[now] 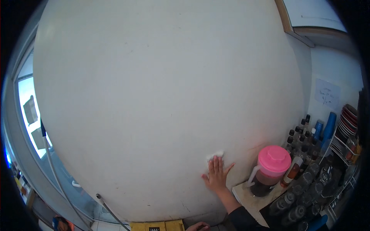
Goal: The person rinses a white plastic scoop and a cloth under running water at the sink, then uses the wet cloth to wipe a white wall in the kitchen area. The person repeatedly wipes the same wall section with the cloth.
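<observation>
My right hand [215, 174] lies flat against a white wall [162, 95], fingers pointing up and the thumb and little finger spread. Beneath its fingertips a white wiping cloth or pad [216, 154] is pressed to the wall; most of it is hidden by the fingers. A dark sleeve [244, 219] covers that forearm. Only part of my left hand [199, 226] shows at the bottom edge, low beside a yellow crate or box [157, 225]; its fingers look curled, and whether it holds anything is hidden. Small dark marks and scratches dot the wall.
Right of my arm, a pink-lidded pitcher [274, 161] with dark liquid stands on a counter [241, 195]. Behind it are several bottles [300, 135], upturned glasses [294, 213] and a wire rack [344, 148] of bowls. A wall cabinet [315, 17] juts overhead; poles [111, 212] lean left.
</observation>
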{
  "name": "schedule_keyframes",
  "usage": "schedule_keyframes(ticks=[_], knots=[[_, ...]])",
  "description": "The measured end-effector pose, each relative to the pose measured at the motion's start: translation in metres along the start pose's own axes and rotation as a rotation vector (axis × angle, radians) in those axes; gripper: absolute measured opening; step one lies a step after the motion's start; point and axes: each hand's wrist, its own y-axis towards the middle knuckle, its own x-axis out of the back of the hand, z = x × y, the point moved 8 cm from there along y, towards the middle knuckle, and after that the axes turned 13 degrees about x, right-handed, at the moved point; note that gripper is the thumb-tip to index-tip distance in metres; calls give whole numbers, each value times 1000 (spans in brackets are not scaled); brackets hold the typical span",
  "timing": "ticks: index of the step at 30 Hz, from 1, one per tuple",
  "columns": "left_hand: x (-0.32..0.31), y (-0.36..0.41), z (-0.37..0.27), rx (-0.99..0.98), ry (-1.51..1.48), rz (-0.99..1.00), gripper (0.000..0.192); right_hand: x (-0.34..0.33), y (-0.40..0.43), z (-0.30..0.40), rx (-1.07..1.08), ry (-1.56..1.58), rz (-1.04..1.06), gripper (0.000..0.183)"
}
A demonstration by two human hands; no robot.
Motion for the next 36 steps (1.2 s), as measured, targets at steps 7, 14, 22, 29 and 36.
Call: schedule_keyframes(ticks=[7, 14, 22, 29, 36], knots=[[3, 1, 17, -33, -146, -33, 37, 88, 172, -19, 133, -15, -188, 68], [12, 1, 20, -125, -165, -68, 33, 170, 323, -31, 181, -261, -341, 70], [25, 8, 44, -116, -96, -176, 42, 229, 462, -48, 107, -320, -456, 70], [27, -3, 50, -85, -194, -107, 49, 194, 396, -15, 189, -224, -496, 80], [37, -29, 26, -63, 38, -169, 51, 121, 255, 41, 324, -100, -147, 83]])
